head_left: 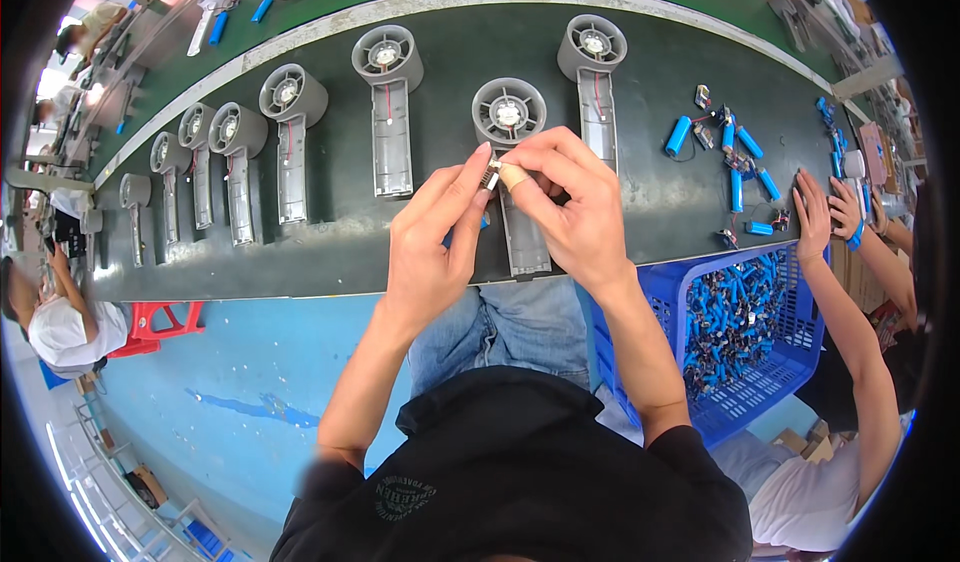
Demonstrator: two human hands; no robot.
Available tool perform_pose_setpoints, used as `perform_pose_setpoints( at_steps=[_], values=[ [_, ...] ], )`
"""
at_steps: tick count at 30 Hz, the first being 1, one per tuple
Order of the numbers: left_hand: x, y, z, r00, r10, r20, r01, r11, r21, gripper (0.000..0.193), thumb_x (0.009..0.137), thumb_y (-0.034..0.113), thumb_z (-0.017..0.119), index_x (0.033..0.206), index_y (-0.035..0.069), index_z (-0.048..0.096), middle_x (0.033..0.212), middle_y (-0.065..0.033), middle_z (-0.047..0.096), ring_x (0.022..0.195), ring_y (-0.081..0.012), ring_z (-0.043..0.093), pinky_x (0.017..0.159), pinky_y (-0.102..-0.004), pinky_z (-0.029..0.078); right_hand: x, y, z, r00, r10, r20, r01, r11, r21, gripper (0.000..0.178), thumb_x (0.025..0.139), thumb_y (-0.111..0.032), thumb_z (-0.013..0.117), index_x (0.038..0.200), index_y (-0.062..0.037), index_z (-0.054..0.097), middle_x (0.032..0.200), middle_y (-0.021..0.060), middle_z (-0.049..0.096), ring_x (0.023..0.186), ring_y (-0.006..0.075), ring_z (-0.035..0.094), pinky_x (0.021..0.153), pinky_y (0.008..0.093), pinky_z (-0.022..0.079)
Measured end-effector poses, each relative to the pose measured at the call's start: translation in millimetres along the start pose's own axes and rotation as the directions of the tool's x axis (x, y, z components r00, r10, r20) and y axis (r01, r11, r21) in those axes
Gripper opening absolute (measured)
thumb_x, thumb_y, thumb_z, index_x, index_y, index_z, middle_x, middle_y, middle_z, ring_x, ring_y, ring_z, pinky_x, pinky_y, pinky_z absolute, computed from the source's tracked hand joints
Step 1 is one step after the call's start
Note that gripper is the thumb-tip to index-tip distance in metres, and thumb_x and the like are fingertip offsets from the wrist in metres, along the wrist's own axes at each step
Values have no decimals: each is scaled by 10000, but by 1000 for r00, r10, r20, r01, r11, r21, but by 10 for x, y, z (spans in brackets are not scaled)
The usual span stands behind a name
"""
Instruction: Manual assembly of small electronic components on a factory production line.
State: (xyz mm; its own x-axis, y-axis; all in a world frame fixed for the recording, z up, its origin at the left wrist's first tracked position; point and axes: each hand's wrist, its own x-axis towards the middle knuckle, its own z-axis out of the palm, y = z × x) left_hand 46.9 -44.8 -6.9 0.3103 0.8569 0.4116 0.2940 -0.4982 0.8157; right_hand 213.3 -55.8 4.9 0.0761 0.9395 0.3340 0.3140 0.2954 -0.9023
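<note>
My left hand (435,237) pinches a small circuit board (489,177) with metal parts, above a grey fan housing. A blue cylindrical battery cell (485,222) shows partly below its fingers. From the other side my right hand (572,207) is closed, its thumb and fingertip gripping a small whitish piece (496,165) at the board's upper end; its exact kind is too small to tell. A tan wrap covers the right thumb. Beneath both hands the grey fan housing (527,237) lies on the bench, its round fan end away from me and its handle trough open upward.
Several more grey fan housings (391,132) lie in a row on the dark green bench (340,252). To the right are loose blue cells with boards (738,162). A blue basket (690,282) full of cells stands beside my leg. Near it a co-worker's hand (812,212) rests on the bench.
</note>
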Motion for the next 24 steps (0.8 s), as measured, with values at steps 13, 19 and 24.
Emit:
perform_pose_setpoints(
  at_steps=[13,19,24],
  values=[
    [-2,-11,-2,1000,-2,0,2,1000,-28,400,919,-76,567,1310,-2,601,1013,-136,666,858,-179,640,766,-283,517,-13,-28,29,999,-1,-36,-1,997,-72,128,847,-49,713,958,13,713,917,23,580,669,68,502,545,223,396],
    [9,-74,-58,996,-49,78,58,992,-116,433,897,-71,603,1315,41,612,970,-117,650,776,-183,630,666,-282,515,-26,-19,10,999,52,-17,-53,994,-92,144,834,-62,730,961,5,726,849,3,495,667,62,429,541,232,330],
    [12,-99,-97,993,-18,116,28,996,-90,418,901,-64,601,1308,30,612,913,-108,633,743,-174,608,653,-268,494,-22,29,5,997,65,36,-64,997,-35,145,825,-49,732,959,3,727,825,7,513,614,52,417,524,229,323]
  ],
)
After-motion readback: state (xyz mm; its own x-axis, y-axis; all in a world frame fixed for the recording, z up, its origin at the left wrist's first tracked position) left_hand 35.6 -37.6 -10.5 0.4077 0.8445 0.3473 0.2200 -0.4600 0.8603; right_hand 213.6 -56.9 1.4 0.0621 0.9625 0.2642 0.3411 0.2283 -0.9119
